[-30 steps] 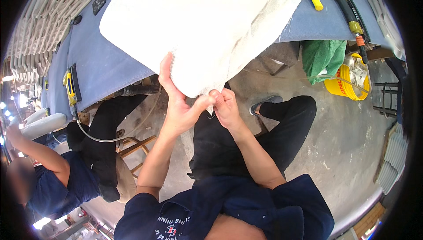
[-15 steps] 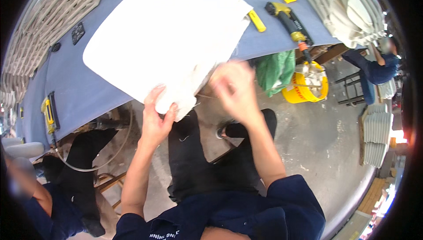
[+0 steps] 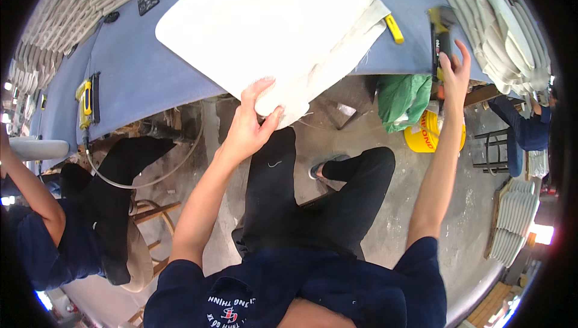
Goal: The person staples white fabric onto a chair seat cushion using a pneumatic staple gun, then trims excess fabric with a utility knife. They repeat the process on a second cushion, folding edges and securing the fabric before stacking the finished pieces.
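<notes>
A white fabric-covered, rounded panel lies on the blue-grey table, its near corner over the front edge. My left hand pinches the loose white cloth at that corner between thumb and fingers. Over at the right, my right hand is at the handle of a black and yellow staple gun, thumb and forefinger spread apart; the frame does not show a firm grip. The gun stands nearly upright in the picture and its head is blurred. A yellow utility knife rests beside the panel's frayed right edge.
Stacks of pale cushions stand at both far sides. Another staple gun with a hose is at left, near a co-worker's arm. Below the table edge are a green bag and a yellow bucket.
My right hand has gone from the cloth corner out to the staple gun, which has turned from slanted to nearly upright. My left hand keeps hold of the corner. The view has shifted.
</notes>
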Demonstrator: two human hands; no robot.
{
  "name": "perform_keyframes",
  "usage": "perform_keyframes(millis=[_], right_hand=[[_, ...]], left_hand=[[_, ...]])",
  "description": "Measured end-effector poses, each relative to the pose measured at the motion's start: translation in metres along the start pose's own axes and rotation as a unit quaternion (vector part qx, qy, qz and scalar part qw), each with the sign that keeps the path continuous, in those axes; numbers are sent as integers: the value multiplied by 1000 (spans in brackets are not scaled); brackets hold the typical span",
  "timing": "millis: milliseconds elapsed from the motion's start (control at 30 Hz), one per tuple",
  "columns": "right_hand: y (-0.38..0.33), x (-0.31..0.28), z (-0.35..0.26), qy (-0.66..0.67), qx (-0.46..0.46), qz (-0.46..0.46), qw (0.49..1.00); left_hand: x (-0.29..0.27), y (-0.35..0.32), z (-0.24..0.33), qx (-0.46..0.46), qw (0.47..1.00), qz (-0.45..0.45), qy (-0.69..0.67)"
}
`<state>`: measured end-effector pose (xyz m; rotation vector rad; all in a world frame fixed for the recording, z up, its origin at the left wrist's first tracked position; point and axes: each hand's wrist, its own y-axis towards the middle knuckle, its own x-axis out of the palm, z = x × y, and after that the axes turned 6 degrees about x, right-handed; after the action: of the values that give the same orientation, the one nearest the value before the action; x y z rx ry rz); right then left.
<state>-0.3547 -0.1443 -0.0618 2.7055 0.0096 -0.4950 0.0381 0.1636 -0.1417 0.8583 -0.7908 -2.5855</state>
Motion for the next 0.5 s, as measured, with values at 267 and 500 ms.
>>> perform_keyframes(millis=[267,500], right_hand=[[-248,112,-63,253,219,-176,926],[-267,169,-88,214,42,-257,942]], left_hand=[[-1,-3,-7,27,998,-27,54],[-8,-8,-11,39,991,-55,115]])
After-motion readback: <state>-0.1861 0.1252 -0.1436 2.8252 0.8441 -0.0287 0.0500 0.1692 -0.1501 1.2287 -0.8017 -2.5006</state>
